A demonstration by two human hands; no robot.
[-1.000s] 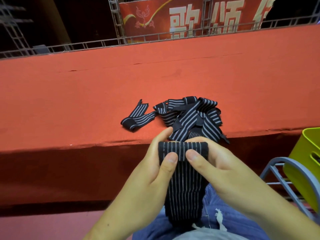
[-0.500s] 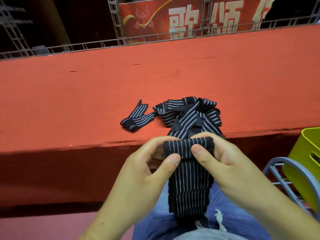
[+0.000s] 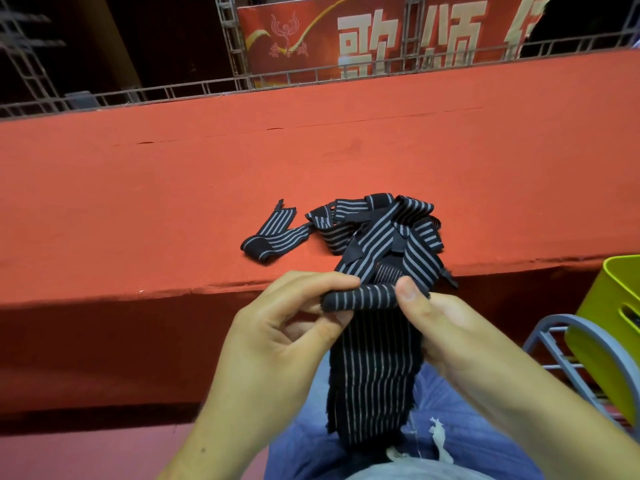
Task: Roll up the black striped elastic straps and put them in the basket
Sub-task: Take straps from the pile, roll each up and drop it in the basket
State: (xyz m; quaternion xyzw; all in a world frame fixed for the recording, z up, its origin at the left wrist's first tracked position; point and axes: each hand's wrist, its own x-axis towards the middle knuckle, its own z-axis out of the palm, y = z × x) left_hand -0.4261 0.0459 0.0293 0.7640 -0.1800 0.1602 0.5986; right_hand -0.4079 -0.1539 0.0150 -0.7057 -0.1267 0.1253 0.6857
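Note:
A black strap with thin pale stripes (image 3: 374,368) hangs down over my lap, its top end turned into a small tight roll. My left hand (image 3: 277,337) pinches the roll's left end between thumb and fingers. My right hand (image 3: 440,327) pinches the right end, thumb on top. Just beyond my hands a loose pile of more black striped straps (image 3: 377,233) lies on the red platform (image 3: 173,188) near its front edge. The lime green basket (image 3: 609,327) sits at the right edge, partly out of view.
The basket rests on a grey-blue wire rack (image 3: 561,351) to my right. My blue jeans fill the bottom of the view. Metal truss railing (image 3: 242,81) and a red banner with pale characters stand behind the platform.
The flat folded top of the strap has been turned over into a narrow roll. Both hands have risen slightly toward the platform edge, and less strap hangs below.

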